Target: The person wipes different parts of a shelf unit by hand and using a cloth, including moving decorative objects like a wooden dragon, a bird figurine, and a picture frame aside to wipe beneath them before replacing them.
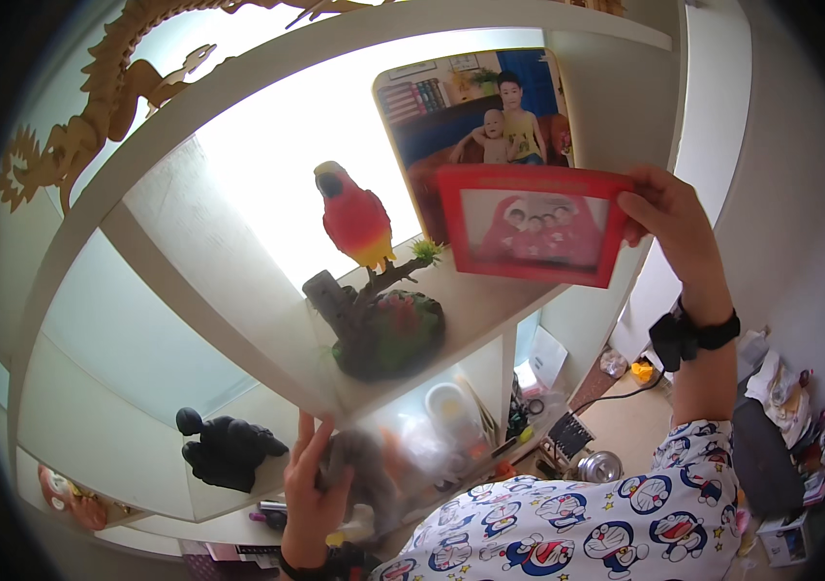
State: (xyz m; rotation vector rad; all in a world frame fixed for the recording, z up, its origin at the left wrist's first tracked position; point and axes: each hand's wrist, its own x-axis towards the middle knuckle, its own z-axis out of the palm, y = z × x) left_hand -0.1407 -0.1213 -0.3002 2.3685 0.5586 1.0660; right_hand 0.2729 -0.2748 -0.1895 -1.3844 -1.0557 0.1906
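Observation:
My right hand (663, 207) grips the right side of a red picture frame (449, 218), held up in front of a larger photo panel with a pale yellow edge (398, 145) on a white shelf (485, 298). To the left, a red and yellow parrot figurine (358, 218) perches on a branch with a dark green base (398, 341). My left hand (314, 472) is raised at the lower edge of the shelving, fingers pointing up near a shelf corner. A dark grey object (340, 457) is beside its fingers; whether the hand holds it is unclear.
A black figurine (231, 447) sits in the lower left compartment. A wooden dragon model (100, 102) spans the top shelf. Plastic-wrapped items (420, 436) fill the shelf below the parrot. Bags and boxes (783, 407) are piled at the right, and a cable (612, 398) runs near the floor.

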